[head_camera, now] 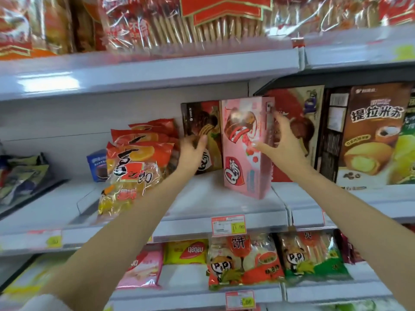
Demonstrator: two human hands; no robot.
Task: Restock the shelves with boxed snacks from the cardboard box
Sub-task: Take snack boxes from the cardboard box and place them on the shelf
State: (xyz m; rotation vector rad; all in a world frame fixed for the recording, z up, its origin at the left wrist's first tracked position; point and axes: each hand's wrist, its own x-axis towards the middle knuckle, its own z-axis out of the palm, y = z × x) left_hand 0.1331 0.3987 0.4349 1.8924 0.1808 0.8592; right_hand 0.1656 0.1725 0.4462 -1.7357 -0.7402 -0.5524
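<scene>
Nearest, below the grip, runs the shelf (202,198) lip with its price tag (228,225), and bare shelf floor opens behind it. Above that, the right hand (283,140) grips the pink box (242,153) high on its right side. The thumb lies across the front face and the fingers wrap round the side panel. The box stands on end, turned slightly so that panel shows, with its lower edge at or just above the shelf floor; I cannot tell if it touches.

Left of the grip, the left hand (193,149) rests against the lower part of the brown box (202,122). Whether its fingers curl round that box's edge or only press it, I cannot tell. Further left of both hands lean the orange snack bags (134,158). Behind the grip stands a red box (289,104), and to the right a tiramisu box (372,131). The cardboard box is out of view.

The step looks like seating the pink box in the gap between the brown and red boxes. To do it well, set the bottom edge flat first, then square the face to the shelf front. The left hand should steady the brown box so it does not topple toward the bags. Slide the pink box back until it is flush with its neighbours. The right fingers sit where the red box will close in, so draw them out forward to avoid a pinch.
</scene>
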